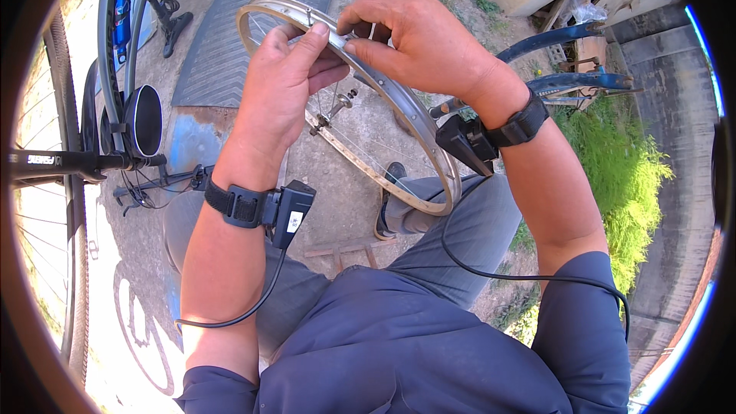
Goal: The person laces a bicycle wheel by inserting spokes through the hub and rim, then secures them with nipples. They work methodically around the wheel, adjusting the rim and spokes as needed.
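A bare bicycle wheel rim (pixel 422 126), silver and worn, stands tilted before me without a tire. Small holes or nipples dot its channel. Thin spokes run to the hub (pixel 339 106) with its axle. My left hand (pixel 284 72) grips the upper part of the rim, thumb on top and fingers curled underneath. A small metal pin-like piece (pixel 309 16) sticks up from the channel beside that thumb. My right hand (pixel 422 40) is at the same stretch of rim, thumb and forefinger tips bent close to the channel; whether they pinch something small is hidden.
A bicycle frame (pixel 108 40) with a blue bottle (pixel 122 20) and a tired wheel (pixel 75 201) stands at left. A ridged mat (pixel 259 29) lies ahead. Blue tubular frame parts (pixel 569 83) and a green bush (pixel 627 195) are at right. A cable (pixel 517 276) trails from each wrist device.
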